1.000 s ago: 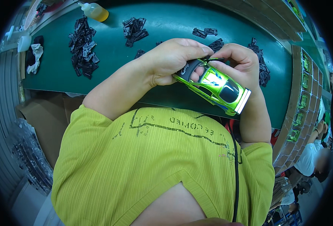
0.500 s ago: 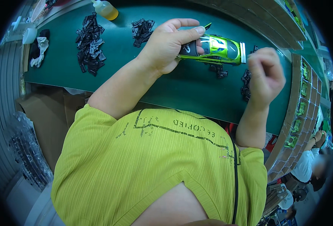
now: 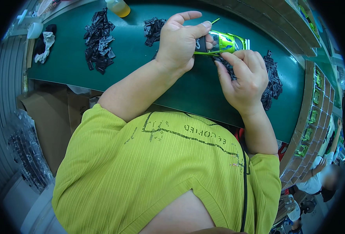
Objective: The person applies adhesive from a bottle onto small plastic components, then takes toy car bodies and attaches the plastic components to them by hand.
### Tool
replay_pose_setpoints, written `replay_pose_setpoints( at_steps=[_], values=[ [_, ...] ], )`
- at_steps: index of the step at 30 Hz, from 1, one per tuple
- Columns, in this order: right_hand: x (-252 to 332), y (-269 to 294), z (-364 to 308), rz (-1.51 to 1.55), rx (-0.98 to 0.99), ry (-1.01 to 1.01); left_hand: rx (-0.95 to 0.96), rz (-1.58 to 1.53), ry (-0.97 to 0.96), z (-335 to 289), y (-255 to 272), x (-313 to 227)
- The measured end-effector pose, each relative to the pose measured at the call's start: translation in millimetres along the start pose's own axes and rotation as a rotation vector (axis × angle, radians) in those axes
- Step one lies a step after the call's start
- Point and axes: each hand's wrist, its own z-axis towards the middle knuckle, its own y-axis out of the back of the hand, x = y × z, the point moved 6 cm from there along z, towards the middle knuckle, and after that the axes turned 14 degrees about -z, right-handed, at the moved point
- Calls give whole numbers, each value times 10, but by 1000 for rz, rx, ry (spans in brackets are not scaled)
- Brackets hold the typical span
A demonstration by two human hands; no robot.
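A bright green toy car [image 3: 227, 43] with a black hood is held over the table, its rear pointing right. My left hand [image 3: 178, 43] grips it at the hood end, thumb on the far side and some fingers showing through at the windscreen. On the far side a thin green door [image 3: 215, 20] stands out from the body. My right hand [image 3: 245, 76] is at the car's near side, thumb and forefinger bent together in a pinch against the lower edge. The exact part between those fingertips is hidden. Small black plastic parts [image 3: 273, 78] lie just right of this hand.
More black parts [image 3: 98, 45] are heaped at the left and beyond my left hand [image 3: 153, 29] on the green table [image 3: 133, 58]. A bottle of yellow liquid [image 3: 119, 7] stands at the far edge. At right, a divided carton [image 3: 307, 150] holds green pieces. Other people work beyond it.
My right hand has come left from beyond the car's rear to its near side and closed into a pinch. The car, in my left hand, has shifted slightly right and away from me.
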Motion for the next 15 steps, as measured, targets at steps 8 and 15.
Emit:
replay_pose_setpoints(
  at_steps=[8,15],
  values=[
    [24,37,-14,74,-10,-41,-42,54,11,-33,-38,-16],
    [28,-23,-34,-45,-4,-74,-20,21,33,47,-18,-6]
  ],
)
